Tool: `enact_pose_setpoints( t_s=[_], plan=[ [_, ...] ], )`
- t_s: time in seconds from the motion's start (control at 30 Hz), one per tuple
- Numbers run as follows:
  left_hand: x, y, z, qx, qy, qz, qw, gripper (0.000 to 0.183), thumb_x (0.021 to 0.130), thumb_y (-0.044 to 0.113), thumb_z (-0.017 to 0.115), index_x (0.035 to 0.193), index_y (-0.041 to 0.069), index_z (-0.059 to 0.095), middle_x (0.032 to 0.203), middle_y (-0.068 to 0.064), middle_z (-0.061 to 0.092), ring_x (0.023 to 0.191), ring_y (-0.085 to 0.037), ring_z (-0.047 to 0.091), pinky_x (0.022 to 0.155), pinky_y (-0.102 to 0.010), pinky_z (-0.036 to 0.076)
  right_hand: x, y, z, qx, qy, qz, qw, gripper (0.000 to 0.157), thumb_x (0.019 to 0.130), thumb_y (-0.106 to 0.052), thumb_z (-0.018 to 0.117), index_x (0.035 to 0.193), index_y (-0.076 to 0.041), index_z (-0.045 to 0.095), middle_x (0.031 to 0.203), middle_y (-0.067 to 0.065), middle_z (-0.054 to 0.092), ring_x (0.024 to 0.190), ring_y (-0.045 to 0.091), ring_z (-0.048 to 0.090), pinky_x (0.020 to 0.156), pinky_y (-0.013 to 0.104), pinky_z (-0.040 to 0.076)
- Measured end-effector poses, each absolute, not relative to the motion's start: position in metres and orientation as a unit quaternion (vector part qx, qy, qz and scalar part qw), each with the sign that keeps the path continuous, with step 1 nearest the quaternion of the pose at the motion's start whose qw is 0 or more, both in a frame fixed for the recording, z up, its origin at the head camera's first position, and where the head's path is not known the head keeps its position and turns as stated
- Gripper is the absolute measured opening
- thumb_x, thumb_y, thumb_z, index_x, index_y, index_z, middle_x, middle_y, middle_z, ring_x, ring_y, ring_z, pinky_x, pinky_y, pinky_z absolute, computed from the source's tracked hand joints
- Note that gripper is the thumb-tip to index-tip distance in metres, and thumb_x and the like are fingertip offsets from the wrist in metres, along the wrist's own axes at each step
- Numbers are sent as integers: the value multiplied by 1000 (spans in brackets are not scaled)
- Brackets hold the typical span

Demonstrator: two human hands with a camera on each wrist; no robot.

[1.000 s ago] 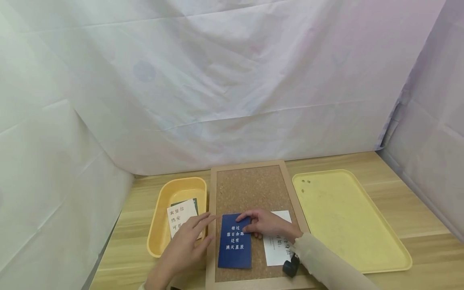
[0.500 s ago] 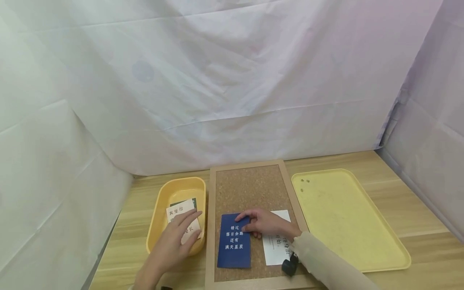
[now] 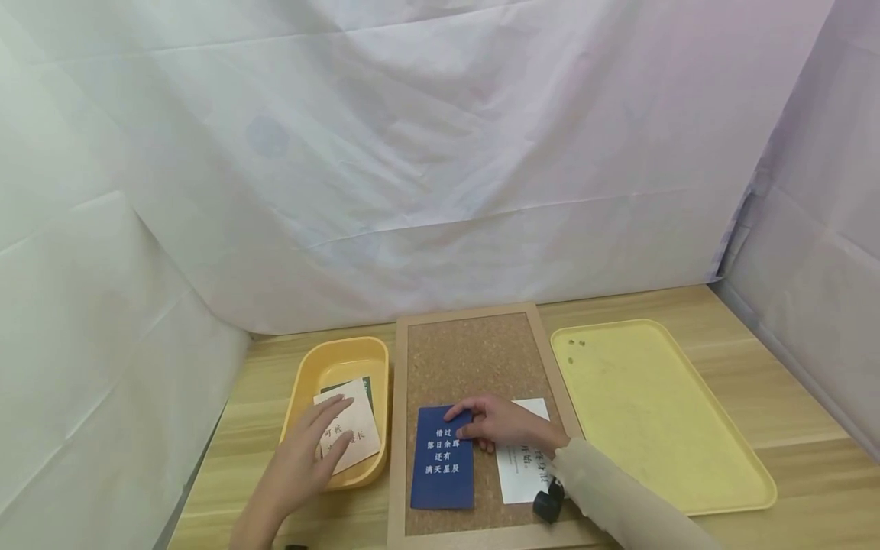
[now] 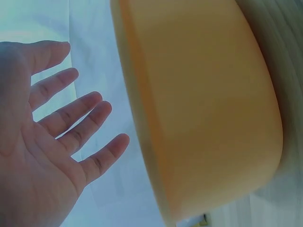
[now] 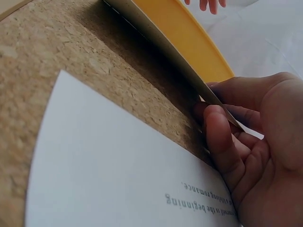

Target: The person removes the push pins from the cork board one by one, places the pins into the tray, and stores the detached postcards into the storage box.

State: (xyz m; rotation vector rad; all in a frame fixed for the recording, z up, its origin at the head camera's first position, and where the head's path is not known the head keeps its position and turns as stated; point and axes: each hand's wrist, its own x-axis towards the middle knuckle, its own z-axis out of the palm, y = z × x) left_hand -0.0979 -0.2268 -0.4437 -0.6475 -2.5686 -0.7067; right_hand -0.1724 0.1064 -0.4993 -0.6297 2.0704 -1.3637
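My right hand [image 3: 505,424] pinches the upper right side of a dark blue card [image 3: 443,485] with white characters. In the right wrist view the card's edge [image 5: 175,54] runs between the thumb and fingers, tilted a little off the cork. Beside it, a white card [image 3: 517,489] lies on the corkboard [image 3: 470,355], partly under my right hand and wrist. My left hand [image 3: 296,462], fingers spread and relaxed, hovers over the near left side of a yellow bin [image 4: 208,99]. A cream card [image 3: 364,437] rests in that bin, overlapping a green card [image 3: 369,388].
Right of the corkboard lies a pale yellow tray [image 3: 653,412], with several tiny metallic pieces [image 3: 576,343] in its far left corner. A wooden table [image 3: 715,328] supports everything. White cloth [image 3: 426,153] hangs behind and at both sides.
My left hand has moved left, from beside the blue card to above the bin, uncovering part of the cream card. My right hand and the blue card stay in place.
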Motion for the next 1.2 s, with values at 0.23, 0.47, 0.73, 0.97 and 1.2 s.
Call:
enact_pose_setpoints(
  t_s=[0.23,0.47,0.73,0.97,1.2],
  plan=[
    [-96,-242,-442,-182,-934,-251,176,47,87,8,74,133,11,61,135,-13,59,124,-34,54,108,-31,40,-173,106,-500,-235,774,-512,290,27,95,-16,66,121,-21,69,62,2,62,50,11,54,47,24,48],
    [-97,-257,-440,-163,-935,-265,167,47,88,5,72,133,6,60,137,-20,56,125,-41,51,98,-63,42,-172,106,-499,-226,775,-510,297,27,94,-16,67,121,-22,69,61,3,61,49,11,53,46,24,47],
    [-101,-275,-441,-156,-931,-289,160,42,92,8,69,132,1,58,136,-24,56,126,-45,48,96,-66,39,-173,107,-498,-223,772,-513,301,27,95,-16,67,121,-20,69,62,3,60,49,11,52,46,24,47],
    [-105,-293,-446,-133,-929,-322,129,41,95,10,66,133,-1,57,140,-32,47,128,-54,42,96,-74,34,-173,106,-498,-218,773,-514,303,27,95,-14,66,120,-22,69,61,3,60,49,12,52,45,24,47],
    [-109,-303,-450,-99,-936,-327,85,42,98,17,63,136,2,55,147,-34,39,132,-58,34,95,-79,30,-172,106,-498,-217,772,-515,302,26,94,-14,67,119,-22,69,61,4,60,49,12,53,45,24,47]
  ],
)
